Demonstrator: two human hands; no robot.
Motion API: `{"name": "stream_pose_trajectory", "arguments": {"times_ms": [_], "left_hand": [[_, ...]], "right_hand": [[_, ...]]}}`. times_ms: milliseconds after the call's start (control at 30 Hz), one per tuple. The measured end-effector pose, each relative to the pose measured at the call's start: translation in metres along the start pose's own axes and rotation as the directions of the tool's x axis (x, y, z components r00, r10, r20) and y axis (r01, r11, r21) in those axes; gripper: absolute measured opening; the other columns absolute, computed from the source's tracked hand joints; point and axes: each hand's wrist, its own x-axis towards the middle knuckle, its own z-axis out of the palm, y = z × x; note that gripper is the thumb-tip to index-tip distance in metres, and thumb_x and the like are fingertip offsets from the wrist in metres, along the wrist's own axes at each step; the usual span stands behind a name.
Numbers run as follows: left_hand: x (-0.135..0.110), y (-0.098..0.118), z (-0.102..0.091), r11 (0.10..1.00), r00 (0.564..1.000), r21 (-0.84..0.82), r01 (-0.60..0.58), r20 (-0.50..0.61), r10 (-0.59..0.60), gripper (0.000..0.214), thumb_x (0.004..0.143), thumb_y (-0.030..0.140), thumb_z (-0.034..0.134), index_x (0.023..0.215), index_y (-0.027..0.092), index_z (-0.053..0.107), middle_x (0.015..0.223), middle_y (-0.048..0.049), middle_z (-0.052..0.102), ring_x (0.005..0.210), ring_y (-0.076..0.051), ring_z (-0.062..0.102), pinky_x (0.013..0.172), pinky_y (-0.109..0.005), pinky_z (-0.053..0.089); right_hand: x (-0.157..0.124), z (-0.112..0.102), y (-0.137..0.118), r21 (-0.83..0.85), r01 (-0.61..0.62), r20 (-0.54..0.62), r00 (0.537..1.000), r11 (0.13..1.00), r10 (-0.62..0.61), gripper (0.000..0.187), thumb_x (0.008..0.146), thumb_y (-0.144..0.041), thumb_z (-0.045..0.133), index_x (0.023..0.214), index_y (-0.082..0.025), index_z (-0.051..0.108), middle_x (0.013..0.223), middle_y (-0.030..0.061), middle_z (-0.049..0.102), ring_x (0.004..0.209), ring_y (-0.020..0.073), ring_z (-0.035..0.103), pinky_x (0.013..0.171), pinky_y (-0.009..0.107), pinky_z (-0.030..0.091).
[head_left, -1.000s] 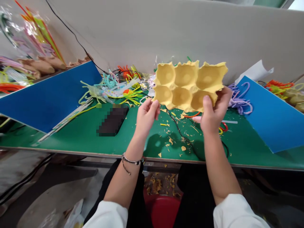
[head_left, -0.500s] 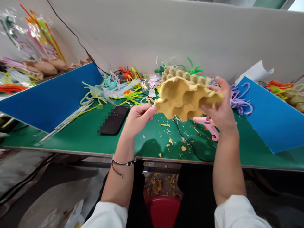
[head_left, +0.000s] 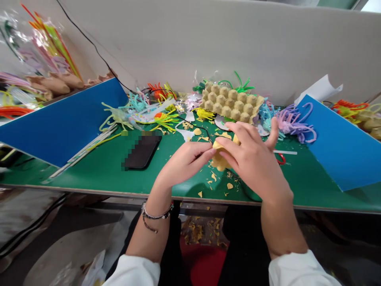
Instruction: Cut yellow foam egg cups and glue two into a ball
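Note:
Between my hands is a yellow egg carton piece (head_left: 219,162), lowered and turned so that my right hand covers most of it. My left hand (head_left: 190,161) pinches its left edge between thumb and fingers. With thumb and fingertips, my right hand (head_left: 253,159) grips its upper edge, the little finger sticking out. Behind them a whole beige egg tray (head_left: 232,102) lies with its bumps up. Yellow scraps (head_left: 229,186) are scattered on the green table below the piece. The pink glue gun is hidden behind my right hand.
A black phone (head_left: 144,151) lies left on the green table (head_left: 98,171). Blue boards stand at the left (head_left: 68,119) and right (head_left: 348,147). Colourful pipe cleaners (head_left: 297,123) and plastic bags crowd the back. A black cord (head_left: 245,192) runs under my right hand.
The egg carton piece has come down and been turned from its hollow side, uncovering the egg tray behind. My left hand moved right and down; my right hand moved left and down.

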Motion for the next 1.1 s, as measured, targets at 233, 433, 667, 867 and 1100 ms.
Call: {"name": "stream_pose_trajectory", "arguments": {"times_ms": [233, 433, 667, 867, 1100], "left_hand": [[-0.004, 0.003, 0.003, 0.913, 0.983, 0.403, -0.062, -0.135, 0.126, 0.034, 0.097, 0.028, 0.038, 0.065, 0.019, 0.043, 0.057, 0.0032, 0.045, 0.054, -0.011, 0.041, 0.051, -0.023, 0.029], [-0.002, 0.002, 0.004, 0.863, 0.898, 0.482, -0.153, -0.296, 0.325, 0.037, 0.097, 0.022, 0.039, 0.061, 0.020, 0.031, 0.053, 0.0050, 0.038, 0.051, -0.010, 0.033, 0.053, -0.025, 0.029], [0.002, 0.004, 0.015, 0.984, 0.798, 0.172, -0.049, -0.585, 0.142, 0.044, 0.099, 0.037, 0.038, 0.059, 0.020, 0.038, 0.052, 0.0041, 0.042, 0.048, -0.008, 0.037, 0.048, -0.024, 0.030], [-0.004, -0.040, -0.013, 0.970, 0.764, -0.082, 0.227, -0.603, -0.230, 0.034, 0.092, 0.038, 0.047, 0.067, 0.019, 0.059, 0.053, 0.0040, 0.049, 0.046, -0.008, 0.039, 0.044, -0.022, 0.028], [-0.027, -0.003, -0.044, 0.986, 0.846, -0.143, 0.083, 0.533, 0.006, 0.031, 0.087, 0.035, 0.060, 0.061, 0.019, 0.065, 0.056, 0.0001, 0.063, 0.054, -0.010, 0.054, 0.055, -0.019, 0.040]], "right_hand": [[0.005, 0.014, 0.004, -0.031, 0.095, -0.005, 0.995, 0.995, -0.095, 0.017, 0.094, -0.024, 0.052, 0.106, -0.023, 0.065, 0.115, 0.0038, 0.070, 0.096, 0.0217, 0.060, 0.094, 0.046, 0.035], [0.008, 0.019, 0.006, -0.016, 0.120, -0.167, 0.978, 0.993, -0.121, 0.026, 0.097, -0.026, 0.047, 0.081, -0.020, 0.067, 0.098, 0.0033, 0.073, 0.078, 0.0165, 0.058, 0.070, 0.034, 0.034], [0.010, 0.029, 0.002, 0.085, 0.125, -0.179, 0.978, 0.989, -0.108, 0.033, 0.098, -0.026, 0.042, 0.077, -0.018, 0.067, 0.085, 0.0047, 0.071, 0.072, 0.0142, 0.060, 0.064, 0.029, 0.040], [0.010, 0.024, 0.018, 0.193, 0.081, -0.286, 0.958, 0.978, -0.023, 0.020, 0.095, -0.024, 0.051, 0.084, -0.018, 0.067, 0.080, 0.0044, 0.070, 0.073, 0.0146, 0.064, 0.066, 0.027, 0.047], [0.005, 0.003, 0.030, 0.323, 0.095, -0.285, 0.959, 0.942, 0.000, 0.015, 0.093, -0.024, 0.054, 0.087, -0.024, 0.068, 0.082, 0.0006, 0.071, 0.077, 0.0140, 0.066, 0.070, 0.027, 0.050]]}}
